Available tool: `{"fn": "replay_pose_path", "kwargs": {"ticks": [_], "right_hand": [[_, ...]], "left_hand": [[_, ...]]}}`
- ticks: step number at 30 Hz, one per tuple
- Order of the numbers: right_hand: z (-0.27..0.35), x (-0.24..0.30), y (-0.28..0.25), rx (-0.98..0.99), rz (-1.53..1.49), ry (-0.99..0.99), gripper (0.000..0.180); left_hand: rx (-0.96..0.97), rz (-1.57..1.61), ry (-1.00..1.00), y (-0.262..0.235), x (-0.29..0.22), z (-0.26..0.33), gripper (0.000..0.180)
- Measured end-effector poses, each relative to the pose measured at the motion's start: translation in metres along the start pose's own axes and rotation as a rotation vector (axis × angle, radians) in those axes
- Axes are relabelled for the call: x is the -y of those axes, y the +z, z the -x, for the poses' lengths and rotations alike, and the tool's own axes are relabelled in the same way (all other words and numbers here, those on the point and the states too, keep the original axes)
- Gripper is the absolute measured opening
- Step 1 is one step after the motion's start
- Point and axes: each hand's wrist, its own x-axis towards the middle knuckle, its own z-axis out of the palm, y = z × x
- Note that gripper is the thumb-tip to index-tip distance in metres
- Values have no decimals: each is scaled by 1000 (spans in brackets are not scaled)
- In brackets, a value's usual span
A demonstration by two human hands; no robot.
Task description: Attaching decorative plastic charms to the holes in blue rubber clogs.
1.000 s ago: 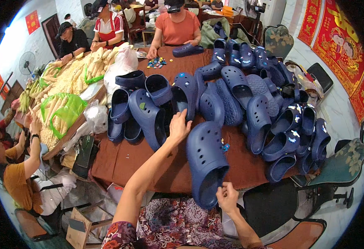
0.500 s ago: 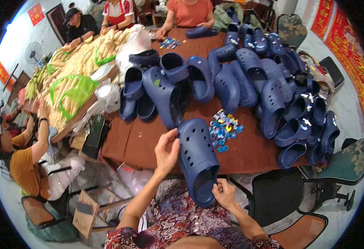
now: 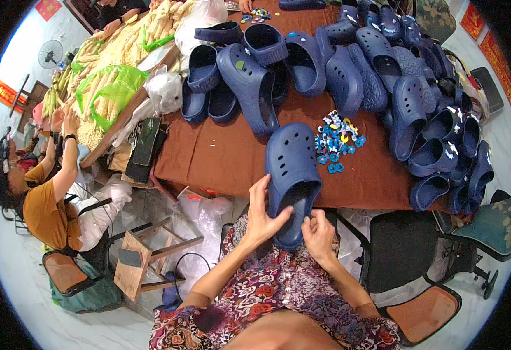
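A dark blue foam clog (image 3: 290, 153) with round holes in its top is held in front of me, toe pointing away, at the table's near edge. My left hand (image 3: 260, 217) grips its left side, with the thumb over the rim at the foot opening. My right hand (image 3: 319, 236) is closed in a pinch at the right edge near the heel; its fingertips are partly hidden. Beyond the clog to the right lies a pile of small blue, white and yellow shoe charms (image 3: 338, 141). Another blue clog (image 3: 247, 87) with a green patch stands just past it.
Many blue clogs (image 3: 410, 111) crowd the brown-covered table (image 3: 203, 154), mostly at the right and back. Corn cobs and kernels (image 3: 118, 64) heap up at left, where a person in an orange-brown top (image 3: 48, 210) works. A black chair (image 3: 398, 251) stands at right, a wooden stool (image 3: 144, 256) at left.
My view has tilted downward. My left hand has shifted from beside the clog's toe to its side near the opening, now gripping it. My right hand stays at the heel edge.
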Motion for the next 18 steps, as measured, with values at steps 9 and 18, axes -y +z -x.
{"fn": "replay_pose_path", "kwargs": {"ticks": [9,18], "right_hand": [[-29,8,24,77,-27,25,21],[-55,21,52,155,-133,0,25]], "left_hand": [[-81,180,-101,-1,29,-32,69],[-100,246,-161,-21,55,-56,65]]}}
